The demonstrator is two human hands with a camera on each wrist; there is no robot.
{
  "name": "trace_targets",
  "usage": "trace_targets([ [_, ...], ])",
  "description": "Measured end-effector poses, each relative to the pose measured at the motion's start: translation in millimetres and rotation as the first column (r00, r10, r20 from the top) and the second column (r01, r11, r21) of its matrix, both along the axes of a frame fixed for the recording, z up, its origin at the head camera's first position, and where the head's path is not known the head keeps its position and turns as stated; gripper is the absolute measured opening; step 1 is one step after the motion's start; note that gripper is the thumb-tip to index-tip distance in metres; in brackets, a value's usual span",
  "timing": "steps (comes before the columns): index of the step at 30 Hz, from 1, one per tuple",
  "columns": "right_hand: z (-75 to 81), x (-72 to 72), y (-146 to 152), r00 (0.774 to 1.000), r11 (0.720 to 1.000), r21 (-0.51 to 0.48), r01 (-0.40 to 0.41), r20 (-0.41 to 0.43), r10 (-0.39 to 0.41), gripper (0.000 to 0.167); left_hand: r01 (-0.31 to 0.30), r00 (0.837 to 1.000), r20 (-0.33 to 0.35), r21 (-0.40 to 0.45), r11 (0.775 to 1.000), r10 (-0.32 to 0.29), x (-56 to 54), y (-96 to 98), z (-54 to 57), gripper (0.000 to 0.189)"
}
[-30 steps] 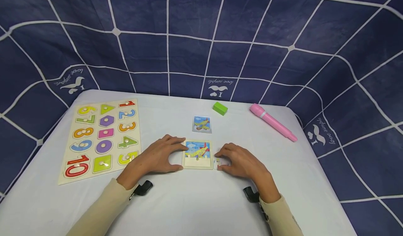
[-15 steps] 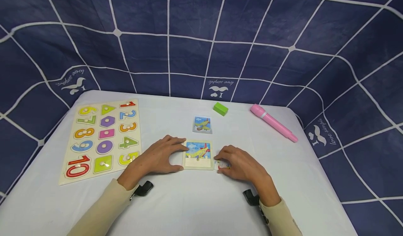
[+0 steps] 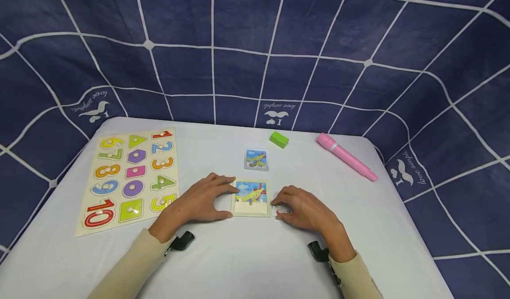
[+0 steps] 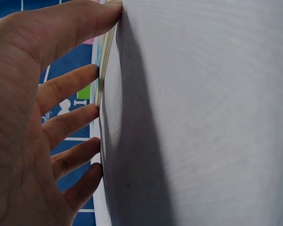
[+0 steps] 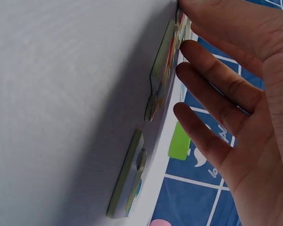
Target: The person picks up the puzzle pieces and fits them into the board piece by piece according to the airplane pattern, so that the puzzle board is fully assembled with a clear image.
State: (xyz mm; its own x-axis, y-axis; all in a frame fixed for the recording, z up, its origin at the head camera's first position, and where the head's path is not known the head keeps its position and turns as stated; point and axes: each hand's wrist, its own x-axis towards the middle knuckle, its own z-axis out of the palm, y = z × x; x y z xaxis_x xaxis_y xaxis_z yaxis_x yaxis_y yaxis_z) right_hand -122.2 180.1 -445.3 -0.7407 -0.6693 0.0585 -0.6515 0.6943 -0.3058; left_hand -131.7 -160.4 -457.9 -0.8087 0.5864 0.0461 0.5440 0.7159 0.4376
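A small wooden puzzle board (image 3: 251, 209) with an airplane picture lies mid-table; its lower strip is bare. Along its left edge rests my left hand (image 3: 201, 198), fingers spread and fairly straight, the thumb touching the near corner. Just right of the board, my right hand (image 3: 304, 206) pinches a pale puzzle piece (image 3: 282, 209) between thumb and fingertips, low at the table; the hand partly hides it. Beneath that palm, the right wrist view shows a jigsaw piece (image 5: 162, 70) and a separate one, a flat knobbed piece (image 5: 126, 181), both on the cloth.
Behind the board lies a small airplane picture tile (image 3: 256, 160). A green block (image 3: 279, 139) and a pink microphone-shaped stick (image 3: 346, 157) are farther back. At left lies a number-and-shape peg board (image 3: 127, 184). A blue grid-patterned curtain (image 3: 239, 73) surrounds the white table.
The right hand has shifted very slightly, and the pale piece at its fingertips shows at a slightly different angle. My left hand and the puzzle board stay in place.
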Motion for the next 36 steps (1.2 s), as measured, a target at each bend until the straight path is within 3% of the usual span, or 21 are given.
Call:
trace_targets([
  [19, 4.3, -6.7, -4.8, 0.998, 0.999, 0.016, -0.035, -0.047, 0.036, 0.027, 0.005, 1.0, 0.004, 0.01, 1.0, -0.005, -0.4, -1.4, -2.9, 0.065],
  [36, 14.3, -12.5, -23.4, 0.997, 0.997, 0.023, -0.069, -0.036, 0.069, 0.026, 0.002, 1.0, 0.005, -0.005, 1.0, -0.002, -1.6, -1.8, -2.3, 0.07],
])
